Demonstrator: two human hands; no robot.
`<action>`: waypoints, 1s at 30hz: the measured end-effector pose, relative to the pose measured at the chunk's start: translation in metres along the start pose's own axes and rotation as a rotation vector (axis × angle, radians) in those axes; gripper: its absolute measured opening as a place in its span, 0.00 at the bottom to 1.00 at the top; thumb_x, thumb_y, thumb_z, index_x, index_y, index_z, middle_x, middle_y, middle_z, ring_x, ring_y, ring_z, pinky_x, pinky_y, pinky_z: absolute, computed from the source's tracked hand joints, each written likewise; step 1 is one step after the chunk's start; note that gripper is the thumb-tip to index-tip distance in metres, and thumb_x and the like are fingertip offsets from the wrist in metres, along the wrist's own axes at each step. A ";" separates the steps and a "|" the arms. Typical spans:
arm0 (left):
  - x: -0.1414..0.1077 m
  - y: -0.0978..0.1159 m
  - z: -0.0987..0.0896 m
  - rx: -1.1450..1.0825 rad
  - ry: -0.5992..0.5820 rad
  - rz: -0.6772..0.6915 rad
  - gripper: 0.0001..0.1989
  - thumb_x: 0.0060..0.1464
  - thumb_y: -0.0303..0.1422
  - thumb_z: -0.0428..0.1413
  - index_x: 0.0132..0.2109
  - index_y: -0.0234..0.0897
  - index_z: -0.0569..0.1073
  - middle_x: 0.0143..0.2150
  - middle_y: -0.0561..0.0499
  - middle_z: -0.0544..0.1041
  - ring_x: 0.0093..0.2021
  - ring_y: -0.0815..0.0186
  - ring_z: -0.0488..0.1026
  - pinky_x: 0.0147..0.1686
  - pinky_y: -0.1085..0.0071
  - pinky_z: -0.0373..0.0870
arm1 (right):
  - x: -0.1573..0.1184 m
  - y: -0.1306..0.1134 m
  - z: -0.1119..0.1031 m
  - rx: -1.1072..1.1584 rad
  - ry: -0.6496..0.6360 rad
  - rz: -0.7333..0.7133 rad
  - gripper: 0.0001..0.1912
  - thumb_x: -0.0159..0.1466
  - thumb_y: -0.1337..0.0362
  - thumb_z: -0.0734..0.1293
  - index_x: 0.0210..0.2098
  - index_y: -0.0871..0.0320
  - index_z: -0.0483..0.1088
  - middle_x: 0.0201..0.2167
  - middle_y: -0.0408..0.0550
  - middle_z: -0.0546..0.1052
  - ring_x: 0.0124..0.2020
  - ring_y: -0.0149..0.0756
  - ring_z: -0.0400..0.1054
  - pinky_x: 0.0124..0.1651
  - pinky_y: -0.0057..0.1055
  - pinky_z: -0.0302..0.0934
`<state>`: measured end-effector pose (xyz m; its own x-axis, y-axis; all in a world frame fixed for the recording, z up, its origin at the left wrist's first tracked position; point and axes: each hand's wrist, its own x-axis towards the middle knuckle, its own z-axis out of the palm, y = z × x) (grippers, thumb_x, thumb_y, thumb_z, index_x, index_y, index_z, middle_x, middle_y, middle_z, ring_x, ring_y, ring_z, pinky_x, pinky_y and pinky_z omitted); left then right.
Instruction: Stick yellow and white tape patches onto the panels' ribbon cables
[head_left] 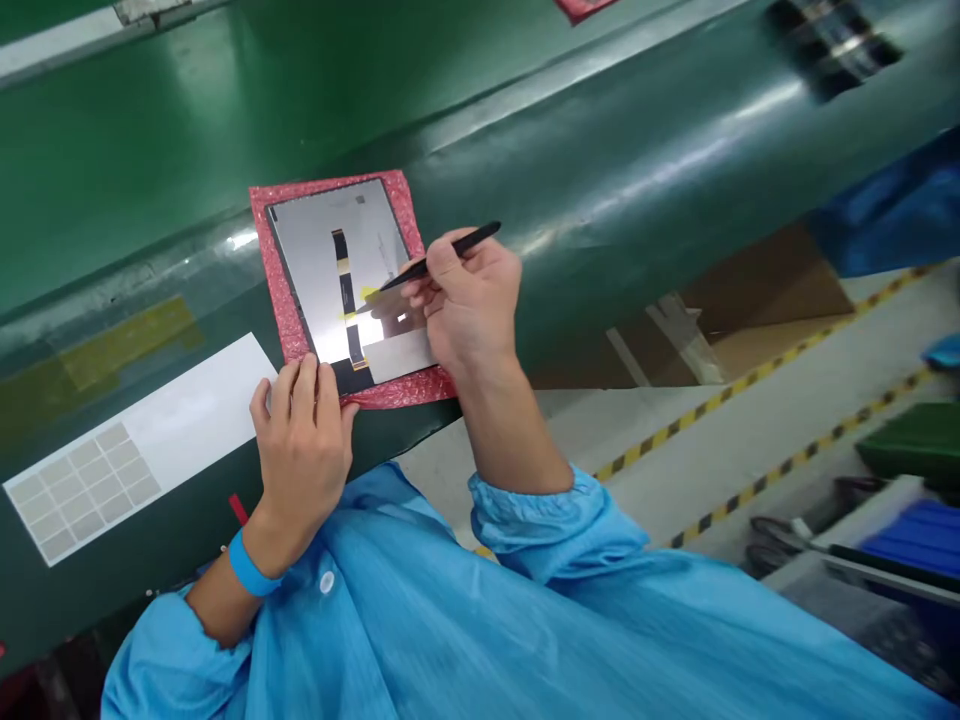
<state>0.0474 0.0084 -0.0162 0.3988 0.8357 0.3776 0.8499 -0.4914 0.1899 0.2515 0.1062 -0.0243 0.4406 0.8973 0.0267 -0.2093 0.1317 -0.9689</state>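
A flat display panel (307,225) with a mirror-like back lies on a pink bubble-wrap sheet (281,300). A dark flex cable (346,290) runs along the panel, with small yellow tape pieces (369,294) beside and across it. My right hand (472,295) is closed round a slim black pointed tool (476,238); whether it is tweezers or a pen I cannot tell. Its tip points at the yellow tape, and contact is unclear. My left hand (306,425) rests its spread fingertips on the panel's near left corner and the wrap, its thumb at the near edge.
Left of the panel, a white sheet (202,400) with grey square labels lies on the green bench mat (187,130). A blurred dark object (832,45) sits at the far right. Beyond the bench's near edge are cardboard (772,290), striped floor tape (675,430) and bins (915,540).
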 end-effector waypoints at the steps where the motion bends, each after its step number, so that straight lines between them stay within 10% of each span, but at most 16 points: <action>1: -0.002 0.003 -0.001 -0.017 0.002 0.003 0.19 0.71 0.33 0.57 0.63 0.27 0.74 0.63 0.30 0.79 0.63 0.42 0.76 0.63 0.41 0.68 | 0.000 -0.003 -0.004 -0.017 -0.039 0.010 0.27 0.54 0.41 0.83 0.33 0.52 0.69 0.27 0.41 0.77 0.22 0.30 0.69 0.19 0.26 0.59; 9: -0.010 0.010 -0.003 -0.084 0.048 -0.039 0.21 0.68 0.29 0.59 0.64 0.26 0.73 0.60 0.28 0.79 0.58 0.46 0.79 0.54 0.54 0.77 | -0.020 -0.029 -0.018 -0.186 -0.323 0.126 0.22 0.58 0.46 0.84 0.29 0.53 0.74 0.28 0.47 0.80 0.19 0.31 0.65 0.19 0.31 0.59; 30: -0.002 0.012 -0.012 -0.144 -0.109 -0.078 0.22 0.64 0.27 0.59 0.64 0.37 0.76 0.63 0.32 0.76 0.60 0.43 0.76 0.53 0.46 0.74 | -0.039 -0.033 -0.010 -0.380 -0.238 0.115 0.13 0.62 0.49 0.81 0.31 0.45 0.77 0.35 0.45 0.82 0.26 0.45 0.72 0.24 0.43 0.66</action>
<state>0.0524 -0.0026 -0.0037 0.3753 0.8902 0.2581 0.8248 -0.4478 0.3452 0.2498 0.0622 0.0043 0.2108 0.9748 -0.0736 0.1091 -0.0983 -0.9892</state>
